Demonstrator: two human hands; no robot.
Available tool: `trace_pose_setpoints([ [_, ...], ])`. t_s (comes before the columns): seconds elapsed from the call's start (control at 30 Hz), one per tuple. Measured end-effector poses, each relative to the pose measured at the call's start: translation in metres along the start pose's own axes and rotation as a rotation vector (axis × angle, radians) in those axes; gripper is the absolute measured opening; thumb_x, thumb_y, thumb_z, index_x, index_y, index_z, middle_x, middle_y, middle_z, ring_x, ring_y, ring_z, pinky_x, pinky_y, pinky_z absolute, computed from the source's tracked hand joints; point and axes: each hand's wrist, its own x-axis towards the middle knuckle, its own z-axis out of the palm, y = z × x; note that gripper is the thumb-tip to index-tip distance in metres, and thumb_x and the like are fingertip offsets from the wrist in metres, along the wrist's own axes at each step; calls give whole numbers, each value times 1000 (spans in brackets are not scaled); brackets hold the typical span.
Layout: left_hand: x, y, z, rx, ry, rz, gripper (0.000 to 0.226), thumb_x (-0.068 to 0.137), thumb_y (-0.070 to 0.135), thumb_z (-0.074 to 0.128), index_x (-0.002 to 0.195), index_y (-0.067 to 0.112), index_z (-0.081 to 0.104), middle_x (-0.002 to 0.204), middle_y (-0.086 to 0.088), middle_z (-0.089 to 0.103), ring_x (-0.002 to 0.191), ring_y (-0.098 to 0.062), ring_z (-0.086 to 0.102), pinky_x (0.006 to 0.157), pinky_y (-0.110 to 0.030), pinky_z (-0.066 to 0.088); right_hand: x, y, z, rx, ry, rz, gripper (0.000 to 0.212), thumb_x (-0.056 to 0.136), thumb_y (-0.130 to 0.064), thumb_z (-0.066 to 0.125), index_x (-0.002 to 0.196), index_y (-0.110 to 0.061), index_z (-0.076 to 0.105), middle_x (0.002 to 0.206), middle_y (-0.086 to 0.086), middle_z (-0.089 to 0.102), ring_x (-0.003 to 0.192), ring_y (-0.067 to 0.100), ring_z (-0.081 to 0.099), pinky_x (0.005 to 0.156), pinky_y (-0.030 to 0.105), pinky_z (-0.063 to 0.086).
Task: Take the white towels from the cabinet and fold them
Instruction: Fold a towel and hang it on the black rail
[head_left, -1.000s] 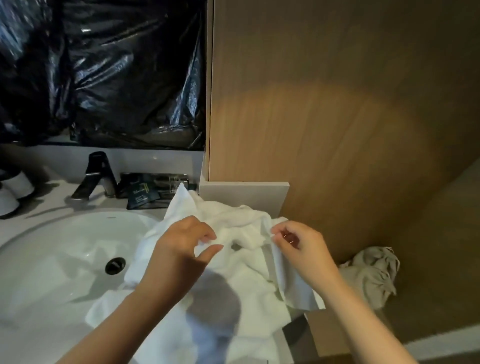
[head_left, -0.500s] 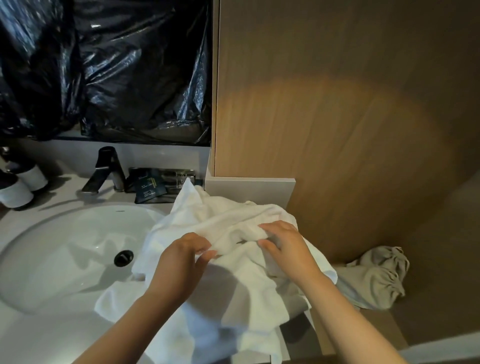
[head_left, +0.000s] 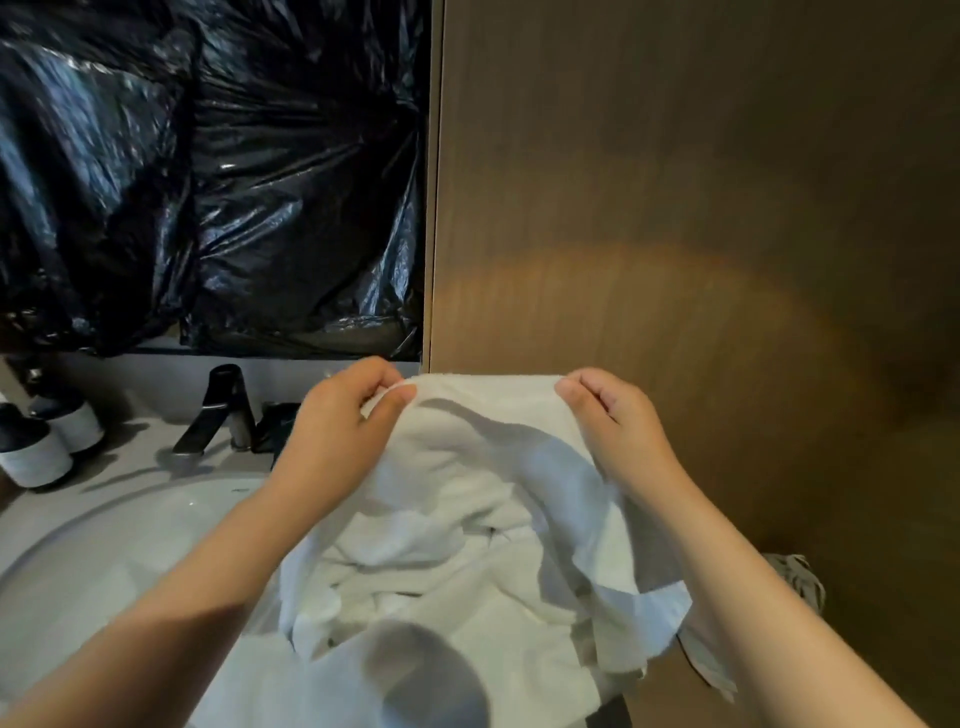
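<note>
— Anything in the left hand (head_left: 337, 431)?
— Yes. Pinching the upper edge of the white towel (head_left: 467, 519) between thumb and curled fingers, at eleven o'clock of the cloth.
— And in the right hand (head_left: 618, 431)?
— Same sort of grip, with fingers curled round that edge at one o'clock. Stretched fairly flat between the two grips, held up in front of the wooden panel (head_left: 675, 208).
— Hanging free below that?
— Drooping in loose, crumpled folds toward six o'clock, between the two forearms. Lying over the three o'clock side of the white sink basin (head_left: 104, 561) and the counter (head_left: 130, 467) edge. Not yet folded. Cannot tell whether one towel or several in that heap.
— Anything out at nine o'clock?
— A dark angular faucet (head_left: 218, 410) behind the basin, just beside the left hand. Further out, at the frame's edge, two dark bottles with white bases (head_left: 36, 457), side by side on the counter.
— Up at eleven?
— Crinkled black plastic sheeting (head_left: 208, 182), covering the wall above the counter, ending at the panel's edge.
— And toward four o'clock?
— A bunched grey cloth (head_left: 795, 577), low down, partly hidden behind the right forearm.
</note>
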Motion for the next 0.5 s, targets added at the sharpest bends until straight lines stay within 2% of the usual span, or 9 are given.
trace_pose_setpoints([
  [0.1,20,26,-22,-42,103,110,16,93,21,58,79,15,61,70,3,59,71,-8,53,58,-11,36,19,-23,-20,36,34,-32,41,99,-20,52,60,-18,44,53,-16,40,54,1,37,53,15,29],
  [0.17,30,34,-28,-54,102,162,15,93,23,59,79,19,62,71,7,60,72,-4,54,59,-9,38,28,-23,-28,64,41,-2,38,98,-24,55,63,-11,54,57,-10,48,57,2,42,57,19,33],
  [0.23,37,30,-17,6,4,157,15,92,24,59,79,19,62,71,8,60,70,-5,55,60,-15,39,32,-8,-29,1,10,95,30,96,-26,60,76,-5,67,70,10,63,66,10,53,64,27,40],
  [0.27,38,24,-6,48,-59,124,15,92,25,59,80,17,62,72,7,61,69,-7,55,61,-22,40,31,5,-26,-96,-23,161,24,95,-26,62,83,-7,71,77,12,67,72,13,57,67,29,43],
  [0.3,36,15,8,90,-117,79,16,93,25,59,82,15,62,74,4,62,70,-13,56,62,-28,40,27,19,-22,-220,-51,223,19,94,-26,63,91,-10,72,84,9,69,79,15,61,71,30,45],
  [0.37,25,-6,37,153,-214,-12,17,94,26,58,85,13,61,77,1,62,75,-20,56,62,-30,38,11,44,-12,-354,-46,305,15,94,-26,62,101,-16,70,96,1,69,90,17,62,79,30,48],
  [0.43,12,-25,58,185,-275,-63,12,93,27,60,85,19,57,79,3,59,82,-23,58,65,-29,35,-9,63,-3,-269,-14,350,13,94,-27,62,104,-20,69,101,-3,68,93,12,62,81,28,49],
  [0.5,2,-37,69,200,-300,-72,10,92,29,62,86,24,55,84,5,60,88,-23,60,69,-28,35,-30,77,6,-181,-15,394,10,94,-27,63,101,-26,69,99,-8,68,90,5,62,74,18,47],
])
